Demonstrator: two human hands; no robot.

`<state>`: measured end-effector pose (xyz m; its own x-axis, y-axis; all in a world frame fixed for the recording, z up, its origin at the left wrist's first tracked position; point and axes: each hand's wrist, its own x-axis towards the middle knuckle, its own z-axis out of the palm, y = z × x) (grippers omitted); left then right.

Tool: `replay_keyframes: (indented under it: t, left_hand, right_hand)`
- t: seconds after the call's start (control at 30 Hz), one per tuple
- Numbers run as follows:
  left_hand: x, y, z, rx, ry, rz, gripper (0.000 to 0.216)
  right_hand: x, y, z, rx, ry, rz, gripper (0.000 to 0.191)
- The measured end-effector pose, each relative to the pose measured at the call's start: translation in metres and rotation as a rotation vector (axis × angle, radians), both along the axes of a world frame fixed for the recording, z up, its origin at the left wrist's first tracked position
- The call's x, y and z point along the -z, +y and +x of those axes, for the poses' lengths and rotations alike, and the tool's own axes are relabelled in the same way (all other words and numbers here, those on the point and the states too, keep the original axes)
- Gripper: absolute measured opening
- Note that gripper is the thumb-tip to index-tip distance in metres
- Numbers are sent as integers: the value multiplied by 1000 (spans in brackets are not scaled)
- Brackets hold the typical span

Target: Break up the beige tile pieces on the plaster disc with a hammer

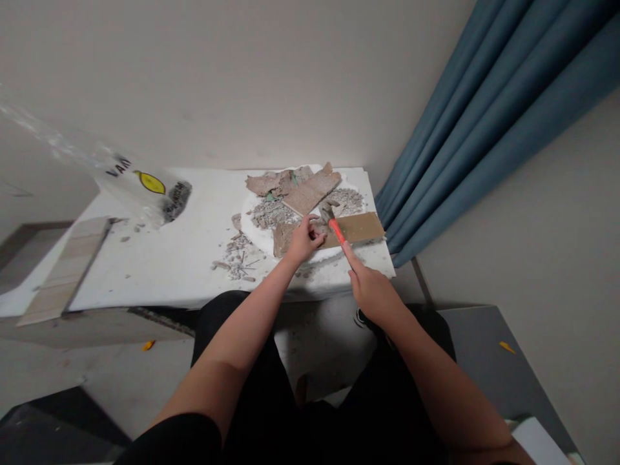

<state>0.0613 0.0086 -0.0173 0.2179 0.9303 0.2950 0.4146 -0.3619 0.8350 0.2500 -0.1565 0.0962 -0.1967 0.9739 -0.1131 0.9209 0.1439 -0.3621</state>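
My right hand (pixel 372 292) is wrapped round the handle of a hammer (pixel 336 230) with a red grip. The hammer's metal head is tilted over the debris, just right of my left fingertips. My left hand (pixel 303 240) rests on a brown strip of board (pixel 363 227), its fingers curled into a pinch. What they hold, if anything, is too small to make out. Beneath and behind lies a round white sheet or tray (pixel 252 227) bearing grey rubble (pixel 271 213) and broken brownish slabs (pixel 312 192).
Loose crumbs and thin sticks (pixel 237 258) are scattered left of the white round. A clear plastic bag (pixel 140 187) stands on the white table (pixel 208 206) at the left, near a flat wood-patterned plank (pixel 68 268). A blue curtain (pixel 465 123) hangs close by the table's right end.
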Motion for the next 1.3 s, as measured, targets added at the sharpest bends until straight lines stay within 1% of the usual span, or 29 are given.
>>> replay_keyframes:
  t: [0.07,0.2,0.33,0.4,0.5,0.57,0.63,0.7,0.77,0.9,0.97,1.1,1.2,1.3]
  left_hand:
    - [-1,0,0,-7,-1,1,51]
    - [-2,-1,0,8,0,2,50]
    - [-1,-1,0,-6,31,14,50]
    - [0,0,0,-7,42,14,50]
    - [0,0,-1,23,44,12,55]
    - [-2,0,-4,41,44,24,63]
    - [-7,0,-10,26,55,60,70]
    - [-13,1,-19,-24,75,102,70]
    - [-18,3,-29,-97,96,122,65]
    - [-25,6,-44,-221,110,95,58]
    - [-27,7,-49,-246,113,74,56]
    - [-31,6,-61,-276,153,45,53]
    - [-36,8,-84,-378,227,-2,48]
    - [-38,15,-123,-549,371,-161,39]
  right_hand:
    - [1,1,-1,-5,-16,-35,70]
    - [2,1,-2,5,0,-12,69]
    - [1,1,-2,-4,-27,-63,69]
    - [-1,1,-2,-2,-25,-59,69]
    - [-2,1,-2,9,-10,-36,69]
    - [0,2,-2,10,-18,-66,70]
    - [3,3,-2,2,-30,-103,70]
    - [6,4,-2,1,-31,-99,70]
    - [8,5,-2,6,-23,-69,69]
    - [13,5,-3,-1,-26,-91,69]
    - [15,5,-3,-12,-23,-99,68]
    - [17,3,-6,14,-29,-60,68]
    - [18,4,-9,23,-48,-86,68]
    - [19,8,-5,87,19,-63,66]
